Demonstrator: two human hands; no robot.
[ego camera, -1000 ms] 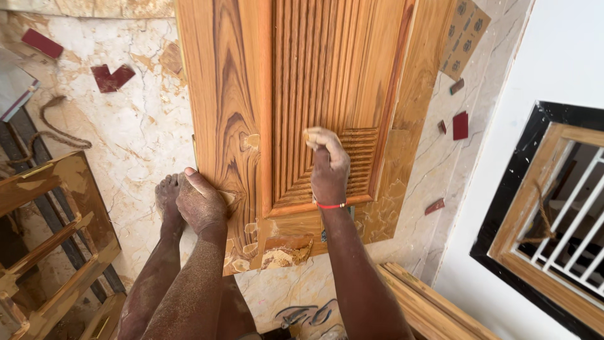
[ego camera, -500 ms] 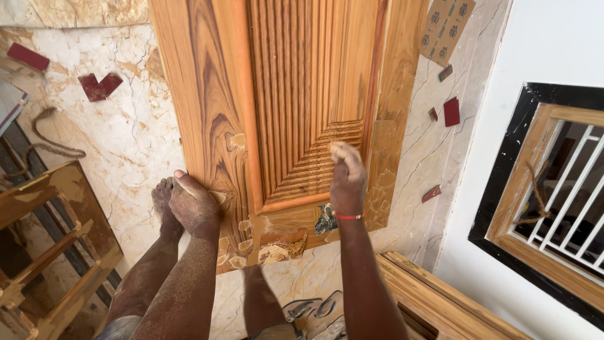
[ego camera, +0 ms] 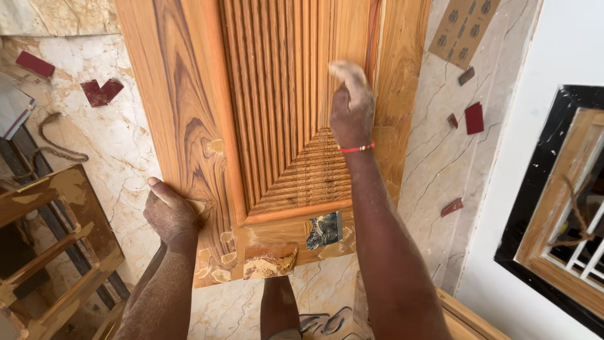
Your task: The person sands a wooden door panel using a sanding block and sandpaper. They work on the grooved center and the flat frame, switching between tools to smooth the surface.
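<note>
A varnished wooden door (ego camera: 189, 94) with a fluted centre panel (ego camera: 283, 101) lies flat below me. My left hand (ego camera: 168, 214) grips its left edge, thumb on top, near pale filler patches. My right hand (ego camera: 351, 107), dusty and wearing a red wrist thread, presses on the fluted panel with its fingers curled over a pale pad that is blurred. On the door's bottom rail rest a filler-smeared scraper (ego camera: 270, 259) and a dark-stained square blade (ego camera: 324, 230).
Marble floor (ego camera: 107, 145) holds scattered red sanding scraps (ego camera: 100, 91) and a brown sandpaper sheet (ego camera: 462, 28). A wooden frame (ego camera: 44, 239) stands at left, a dark-framed window unit (ego camera: 566, 208) at right, a plank (ego camera: 472, 315) at bottom right.
My right hand has slid up the fluted panel, away from the bottom rail. The left hand stays on the door's edge. The view has moved closer.
</note>
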